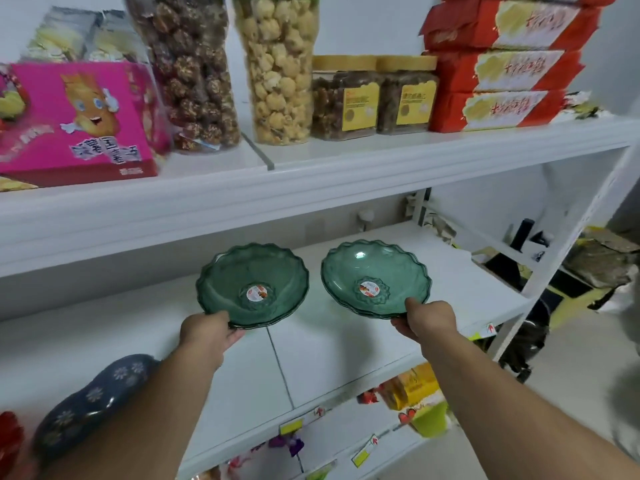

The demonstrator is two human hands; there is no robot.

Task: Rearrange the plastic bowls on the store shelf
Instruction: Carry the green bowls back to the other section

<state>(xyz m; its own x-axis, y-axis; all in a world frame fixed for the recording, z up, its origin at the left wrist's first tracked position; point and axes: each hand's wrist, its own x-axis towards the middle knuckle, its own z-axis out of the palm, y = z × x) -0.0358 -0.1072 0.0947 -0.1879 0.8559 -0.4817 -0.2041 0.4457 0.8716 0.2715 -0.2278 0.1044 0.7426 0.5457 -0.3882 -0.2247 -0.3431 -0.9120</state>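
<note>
Two green see-through plastic bowls with scalloped rims sit side by side over the white middle shelf point(346, 344), each with a round sticker in its centre. My left hand point(207, 332) grips the near rim of the left green bowl point(252, 271). My right hand point(427, 318) grips the near rim of the right green bowl point(375, 268), thumb on top. Each bowl looks like a thin stack of nested bowls. Whether the bowls rest on the shelf or hang just above it, I cannot tell.
A dark blue flowered dish point(90, 396) and a red item point(10, 441) lie at the shelf's near left. The upper shelf point(311, 178) carries a pink box point(76, 123), snack jars point(277, 71) and red packs point(502, 64). Lower shelves hold packaged goods point(412, 386).
</note>
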